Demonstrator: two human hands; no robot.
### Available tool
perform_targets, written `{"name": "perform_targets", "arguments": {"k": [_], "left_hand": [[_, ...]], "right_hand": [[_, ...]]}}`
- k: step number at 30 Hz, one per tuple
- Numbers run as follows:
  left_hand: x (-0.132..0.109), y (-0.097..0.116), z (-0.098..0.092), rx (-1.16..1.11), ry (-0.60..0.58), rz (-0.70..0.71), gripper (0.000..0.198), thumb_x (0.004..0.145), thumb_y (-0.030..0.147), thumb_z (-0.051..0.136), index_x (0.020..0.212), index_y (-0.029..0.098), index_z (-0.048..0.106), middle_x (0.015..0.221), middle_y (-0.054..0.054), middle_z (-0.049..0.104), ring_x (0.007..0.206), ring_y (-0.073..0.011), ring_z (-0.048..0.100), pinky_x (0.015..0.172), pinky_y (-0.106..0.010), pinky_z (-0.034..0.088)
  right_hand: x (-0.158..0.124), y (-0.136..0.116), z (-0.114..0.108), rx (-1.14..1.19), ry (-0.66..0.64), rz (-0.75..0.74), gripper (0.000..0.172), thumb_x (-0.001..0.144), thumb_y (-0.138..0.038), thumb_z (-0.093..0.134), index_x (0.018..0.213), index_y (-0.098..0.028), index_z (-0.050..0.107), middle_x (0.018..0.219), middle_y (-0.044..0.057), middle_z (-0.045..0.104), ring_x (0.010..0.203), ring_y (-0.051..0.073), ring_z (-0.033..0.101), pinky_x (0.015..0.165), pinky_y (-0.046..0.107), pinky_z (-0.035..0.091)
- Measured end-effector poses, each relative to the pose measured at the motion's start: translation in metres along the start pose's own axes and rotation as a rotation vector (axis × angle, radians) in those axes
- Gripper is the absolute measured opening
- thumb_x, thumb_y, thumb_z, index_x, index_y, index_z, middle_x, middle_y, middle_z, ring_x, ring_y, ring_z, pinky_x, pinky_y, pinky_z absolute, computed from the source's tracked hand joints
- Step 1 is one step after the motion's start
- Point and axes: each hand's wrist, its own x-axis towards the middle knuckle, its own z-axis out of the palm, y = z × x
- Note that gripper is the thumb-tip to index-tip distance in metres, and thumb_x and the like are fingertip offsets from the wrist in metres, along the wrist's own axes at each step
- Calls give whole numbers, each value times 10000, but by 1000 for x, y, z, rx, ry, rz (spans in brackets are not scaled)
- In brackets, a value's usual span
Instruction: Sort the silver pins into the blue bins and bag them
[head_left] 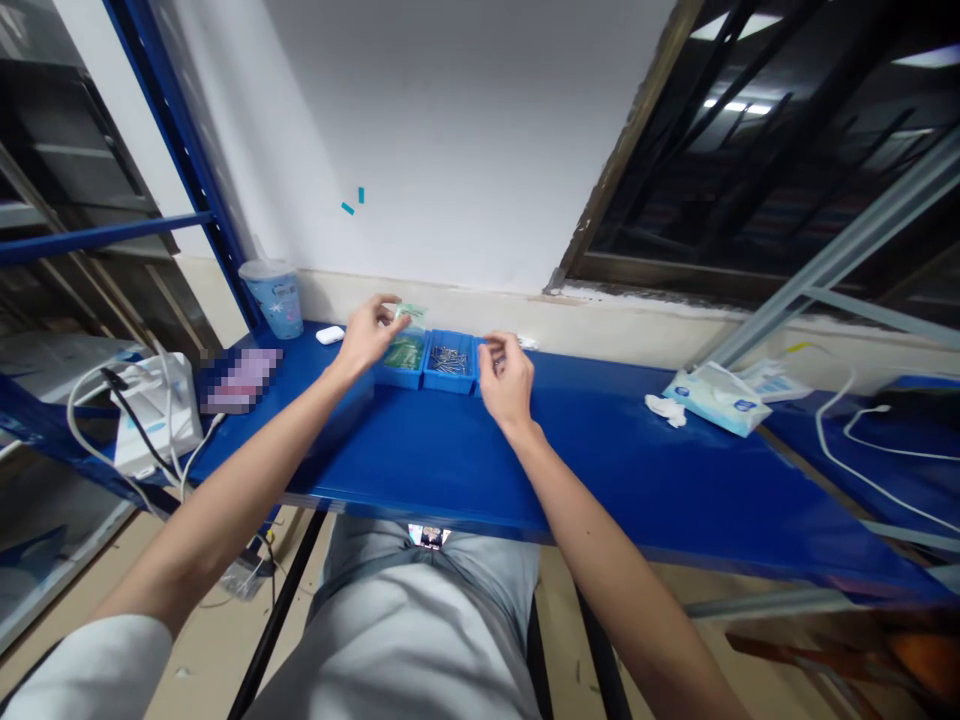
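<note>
Two bins (448,362) sit on the table (600,450). My left grip (369,336) pinches a packet (410,318) above them. My right grip (507,382) curls beside them; I cannot tell whether it holds anything.

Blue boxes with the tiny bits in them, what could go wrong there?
1. The left hand holds a small packet above the box of green parts; if it tips, bits might scatter over the blue table.
2. The box of metal pins sits right beside it, so parts could get mixed.
3. The right hand pinches close by those pins, which may prick.
</note>
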Motion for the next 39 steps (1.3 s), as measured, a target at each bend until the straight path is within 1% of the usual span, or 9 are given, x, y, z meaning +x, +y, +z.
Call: {"name": "perform_targets", "arguments": {"k": [4,10,17,23,26,29,31,34,39], "left_hand": [[24,-16,-11,216,-21,6,723,833,483,757,1446,186,518,1238,-154,639,1114,-311,596,1054,-508,453],[7,-11,-11,277,-102,147,434,988,459,545,1329,206,635,1280,-137,601,1249,-310,548,1141,-508,404],[-39,18,-4,334,-404,411,435,1025,542,515,1271,227,687,1341,-128,583,1292,-324,523,1161,-539,398],[-87,40,-14,137,-520,328,1038,796,663,790,1637,338,275,1677,-137,240,1562,-381,243,1252,-581,316],[-112,46,-20,-26,-603,228,1135,790,628,814,1665,398,129,1744,-92,64,1601,-380,153,1255,-589,329],[-126,45,-26,-161,-637,151,1180,771,571,852,1665,435,95,1758,-65,-1,1609,-380,124,1229,-589,381],[-128,42,-28,-234,-679,106,1194,748,524,880,1664,440,119,1759,-71,9,1603,-397,141,1193,-600,425],[-122,40,-26,-328,-749,16,1224,719,454,907,1667,426,134,1748,-109,84,1563,-418,259,1132,-596,489],[-109,44,-15,-411,-845,-99,1362,653,374,938,1679,397,43,1694,-180,234,1425,-423,469,1006,-549,580]], "right_hand": [[12,10,-15,-108,45,51,178,1006,-339,500,1027,-229,637,896,48,702,754,195,623,764,344,497],[11,15,-20,-381,-504,-120,292,1010,-449,572,1158,-253,730,1089,101,683,1095,304,613,947,454,473],[2,15,-29,-531,-742,-62,236,1014,-326,596,1145,-235,771,1121,103,668,1058,274,659,904,376,510],[-31,-12,-67,-362,-738,-67,198,1001,-345,636,1113,-252,771,1098,84,681,1045,258,679,936,375,532],[-49,-31,-98,-152,-744,-65,236,991,-388,653,1186,-277,729,1140,72,687,1081,258,673,967,404,545],[-59,-26,-133,-24,-525,-11,433,878,-508,773,1269,-348,678,1272,69,657,1242,316,606,1092,512,494],[-61,-8,-151,14,-471,120,896,696,-567,906,1480,-385,513,1467,97,533,1363,365,523,1149,557,459],[-60,20,-158,59,-681,330,1407,535,-571,980,1660,-386,154,1666,120,298,1508,399,373,1220,588,382],[-42,35,-142,141,-969,416,1509,590,-559,957,1671,-363,-78,1759,117,89,1586,380,242,1265,579,299]]}}
